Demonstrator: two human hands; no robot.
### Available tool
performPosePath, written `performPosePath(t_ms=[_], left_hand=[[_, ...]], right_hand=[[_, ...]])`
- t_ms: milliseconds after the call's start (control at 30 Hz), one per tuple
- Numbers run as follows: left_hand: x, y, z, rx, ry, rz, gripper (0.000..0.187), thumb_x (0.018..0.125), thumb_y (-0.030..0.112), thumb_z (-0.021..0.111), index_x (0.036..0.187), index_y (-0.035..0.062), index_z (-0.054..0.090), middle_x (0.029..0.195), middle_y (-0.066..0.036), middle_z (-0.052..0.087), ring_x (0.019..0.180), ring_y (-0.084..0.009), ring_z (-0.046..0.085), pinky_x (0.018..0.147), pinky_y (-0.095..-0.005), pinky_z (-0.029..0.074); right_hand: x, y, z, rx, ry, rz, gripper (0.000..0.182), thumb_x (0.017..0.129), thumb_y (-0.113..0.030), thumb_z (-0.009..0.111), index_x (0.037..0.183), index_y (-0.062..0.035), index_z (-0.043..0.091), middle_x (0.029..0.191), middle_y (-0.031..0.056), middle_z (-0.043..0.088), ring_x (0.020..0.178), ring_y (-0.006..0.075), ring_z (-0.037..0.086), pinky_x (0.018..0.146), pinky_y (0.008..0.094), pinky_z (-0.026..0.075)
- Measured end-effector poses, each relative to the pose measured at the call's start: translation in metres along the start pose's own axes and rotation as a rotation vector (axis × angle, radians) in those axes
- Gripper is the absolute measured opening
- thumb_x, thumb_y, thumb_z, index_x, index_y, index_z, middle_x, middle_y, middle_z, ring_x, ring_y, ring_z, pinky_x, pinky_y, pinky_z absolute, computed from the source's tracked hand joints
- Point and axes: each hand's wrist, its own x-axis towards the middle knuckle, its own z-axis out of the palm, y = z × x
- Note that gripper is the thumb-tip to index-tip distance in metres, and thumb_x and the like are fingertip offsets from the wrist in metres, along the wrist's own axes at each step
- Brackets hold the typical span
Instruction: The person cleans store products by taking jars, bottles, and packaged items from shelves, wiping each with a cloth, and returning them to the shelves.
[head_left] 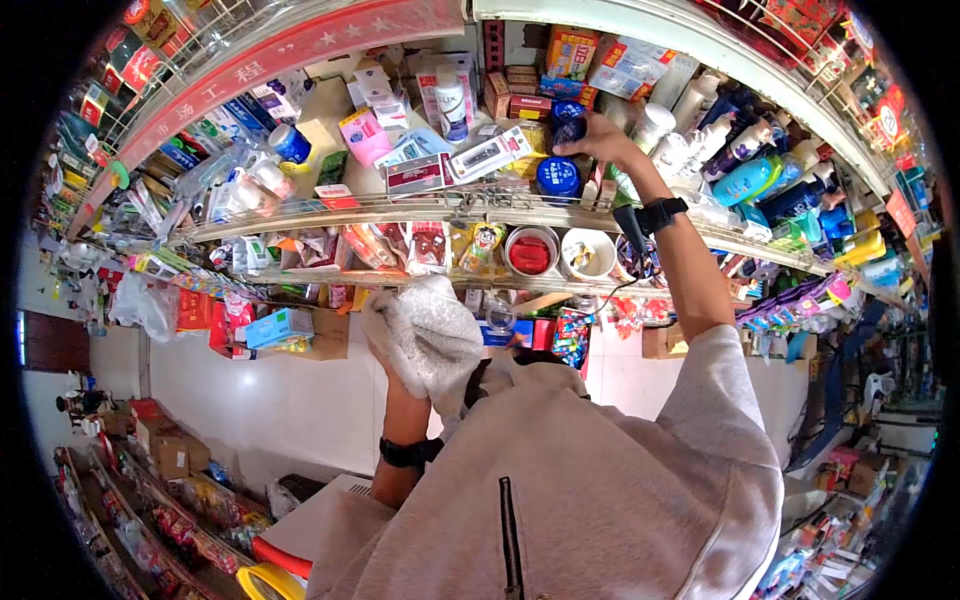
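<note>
My left hand (388, 368) grips a crumpled white cloth (432, 335) in front of the lower shelf, and the cloth hides most of its fingers. Up on the higher shelf, my right hand (602, 140) has its thumb and fingers closed around a dark blue jar (570, 131). A blue-lidded jar (558, 178) stands just in front of it, and another blue lid (567, 110) shows behind. Left of these lie a boxed white package (490, 155) and a dark red box (419, 174). A white Lux bottle (451, 103) stands behind them.
Bottles (770, 180) crowd the shelf to the right. A wire rail (480, 203) runs along the shelf's front edge. Below sit a white tub with a red item (531, 251) and another white tub (588, 255). A red-edged upper shelf (270, 75) overhangs at left.
</note>
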Motion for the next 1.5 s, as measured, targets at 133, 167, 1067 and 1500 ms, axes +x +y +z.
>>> performPosePath(t_ms=[133,167,1067,1500], left_hand=[[0.004,0.006,-0.009,0.273,0.167,0.161,0.034,0.099,0.039,0.048,0.11,0.0077,0.055,0.101,-0.008,0.058,0.089,-0.0232,0.059,0.079,-0.0381,0.051],[0.005,0.006,-0.011,0.361,0.178,0.203,0.032,0.099,0.037,0.049,0.11,0.007,0.054,0.1,-0.008,0.058,0.088,-0.0229,0.058,0.079,-0.0376,0.05],[0.016,-0.012,-0.054,1.072,-0.01,0.453,0.035,0.104,0.037,0.05,0.117,0.005,0.044,0.109,-0.007,0.054,0.095,-0.016,0.056,0.082,-0.0322,0.051],[0.009,-0.019,-0.032,1.303,-0.071,0.796,0.022,0.1,0.024,0.052,0.1,0.0022,0.052,0.094,-0.009,0.054,0.084,-0.0219,0.054,0.073,-0.0345,0.047]], right_hand=[[0.007,0.014,0.012,-0.075,0.043,0.038,0.098,0.062,-0.044,0.092,0.128,0.0153,0.048,0.119,0.0217,0.063,0.11,0.0272,0.059,0.098,0.0349,0.045],[0.006,0.015,0.013,-0.073,0.044,0.04,0.098,0.062,-0.044,0.092,0.128,0.0153,0.048,0.119,0.0217,0.063,0.11,0.0272,0.059,0.098,0.0349,0.045],[-0.013,0.049,0.009,-0.303,0.282,-0.232,0.043,0.1,-0.036,0.049,0.126,-0.0026,0.059,0.119,0.0259,0.064,0.111,0.0431,0.06,0.097,0.0482,0.047],[-0.077,-0.049,0.063,-0.822,0.345,-0.198,0.068,0.083,-0.051,0.069,0.123,0.0024,0.057,0.108,0.0225,0.069,0.109,0.0382,0.063,0.097,0.0467,0.047]])
